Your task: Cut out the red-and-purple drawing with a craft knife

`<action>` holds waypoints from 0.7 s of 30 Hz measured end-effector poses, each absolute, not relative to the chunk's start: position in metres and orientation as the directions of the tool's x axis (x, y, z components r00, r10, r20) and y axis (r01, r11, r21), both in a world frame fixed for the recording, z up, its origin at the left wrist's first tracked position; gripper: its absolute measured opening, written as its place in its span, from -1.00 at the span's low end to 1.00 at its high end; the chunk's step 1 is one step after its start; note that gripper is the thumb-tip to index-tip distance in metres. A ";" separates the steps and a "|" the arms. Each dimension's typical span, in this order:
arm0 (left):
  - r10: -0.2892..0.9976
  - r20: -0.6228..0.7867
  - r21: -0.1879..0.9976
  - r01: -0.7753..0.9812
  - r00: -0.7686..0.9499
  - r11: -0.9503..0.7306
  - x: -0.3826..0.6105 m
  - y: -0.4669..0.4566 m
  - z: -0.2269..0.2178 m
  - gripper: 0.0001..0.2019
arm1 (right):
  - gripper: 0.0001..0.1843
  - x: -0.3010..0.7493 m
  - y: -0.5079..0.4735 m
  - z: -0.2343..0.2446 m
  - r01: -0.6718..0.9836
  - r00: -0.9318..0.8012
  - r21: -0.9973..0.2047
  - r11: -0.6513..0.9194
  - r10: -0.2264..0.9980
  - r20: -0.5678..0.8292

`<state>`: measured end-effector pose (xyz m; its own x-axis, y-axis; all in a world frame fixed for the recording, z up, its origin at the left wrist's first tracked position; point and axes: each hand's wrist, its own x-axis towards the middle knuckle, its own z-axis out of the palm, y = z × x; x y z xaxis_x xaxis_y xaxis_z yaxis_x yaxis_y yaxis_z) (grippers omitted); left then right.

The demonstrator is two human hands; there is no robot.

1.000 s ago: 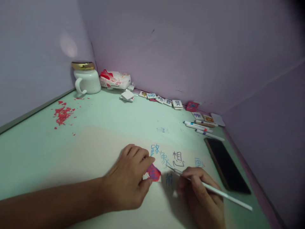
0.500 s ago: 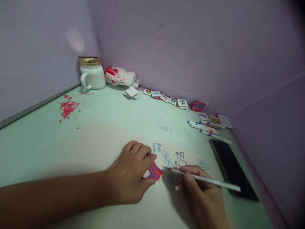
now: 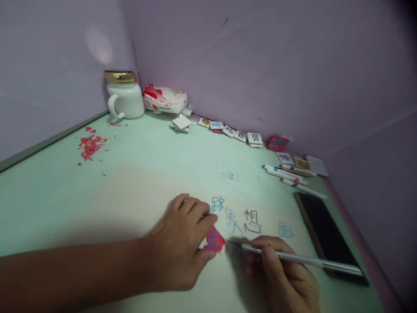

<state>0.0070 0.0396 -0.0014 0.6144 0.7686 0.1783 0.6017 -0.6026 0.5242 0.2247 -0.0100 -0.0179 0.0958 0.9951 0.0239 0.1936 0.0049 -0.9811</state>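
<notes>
Head view shows your left hand [image 3: 182, 248] pinching a small red tile [image 3: 214, 240] flat on the green desk [image 3: 137, 174] while your right hand [image 3: 283, 278] grips a white pen [image 3: 302, 259], tip just beside it.

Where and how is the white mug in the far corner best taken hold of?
Grip the white mug by its loop handle, coming from the left front: the handle juts that way, the mug stands upright, and the wall and a snack packet probably crowd its other sides.

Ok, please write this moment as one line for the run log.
left hand: pins red tile on table | right hand: holds white pen, tip beside tile | phone: right of writing
</notes>
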 end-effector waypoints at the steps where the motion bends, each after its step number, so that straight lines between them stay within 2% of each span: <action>1: 0.768 0.174 0.522 0.604 0.616 -0.602 0.007 0.039 -0.001 -0.67 | -0.77 0.224 -0.010 -0.017 0.255 0.102 -0.967 0.025 0.993 0.053; 4: 0.765 0.189 0.510 0.604 0.616 -0.612 0.008 0.038 0.000 -0.68 | -0.81 0.217 -0.010 -0.013 0.361 0.120 -0.930 0.066 0.986 0.117; 8: 0.760 0.231 0.498 0.597 0.608 -0.629 0.009 0.036 -0.001 -0.72 | -0.80 0.205 -0.010 -0.008 0.296 0.188 -0.954 0.035 0.978 0.094; 12: 0.752 0.245 0.491 0.590 0.612 -0.640 0.009 0.036 -0.002 -0.74 | -0.83 0.200 -0.009 -0.008 0.236 0.184 -0.971 0.029 0.980 0.074; 17: 0.751 0.219 0.476 0.604 0.623 -0.639 0.009 0.037 0.000 -0.77 | -0.85 0.201 -0.008 -0.011 0.254 0.121 -0.962 0.104 0.983 0.138; 21: 0.746 0.216 0.471 0.603 0.630 -0.644 0.009 0.037 0.000 -0.72 | -0.85 0.208 -0.007 -0.013 0.339 0.020 -0.921 0.193 0.977 0.212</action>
